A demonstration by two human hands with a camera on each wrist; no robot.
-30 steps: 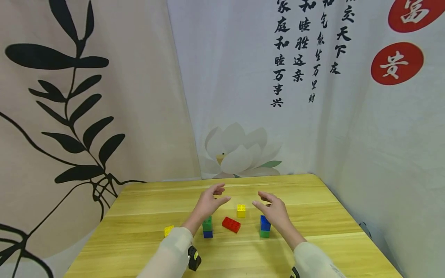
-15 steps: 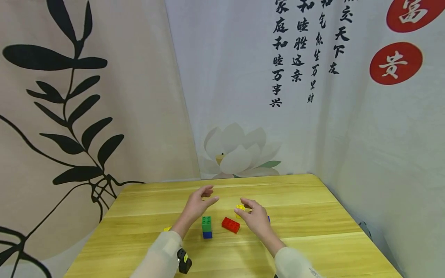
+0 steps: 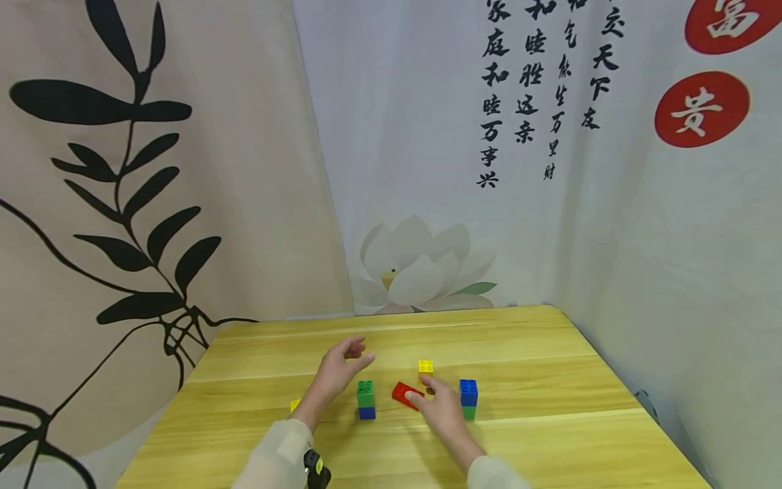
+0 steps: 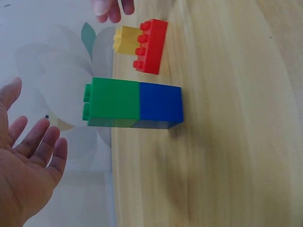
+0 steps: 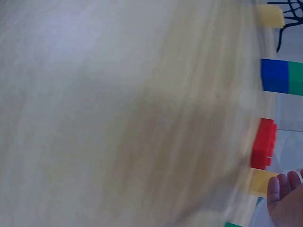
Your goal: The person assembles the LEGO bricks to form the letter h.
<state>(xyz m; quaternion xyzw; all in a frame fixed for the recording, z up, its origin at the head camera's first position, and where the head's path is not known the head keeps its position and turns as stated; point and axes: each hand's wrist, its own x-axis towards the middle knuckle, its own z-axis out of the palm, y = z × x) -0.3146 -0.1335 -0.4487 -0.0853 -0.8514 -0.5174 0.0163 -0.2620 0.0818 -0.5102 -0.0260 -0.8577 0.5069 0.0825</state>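
Pale sleeves (image 3: 271,451) show at the near side, with a black device (image 3: 316,468) at the left wrist. On the wooden table (image 3: 580,435), a green-on-blue stack (image 3: 365,399) stands upright to the right of the left forearm; the left yellow block (image 3: 295,405) is partly hidden by that forearm. The right hand (image 3: 442,413) is just beside a blue-on-green stack (image 3: 468,394), its thumb and index finger apart over the right end of the red brick (image 3: 400,392); whether they touch it I cannot tell. The brick lies slantwise between the two stacks. Further off, the left hand (image 3: 336,372) holds nothing, thumb well apart from its gently bent fingers. The far yellow block (image 3: 425,367) sits just beyond the brick, near the right fingertips. Behind the table hangs a cloth (image 3: 391,149) printed with a pale lotus (image 3: 421,265), dark leaves (image 3: 125,255) and black writing (image 3: 495,44).
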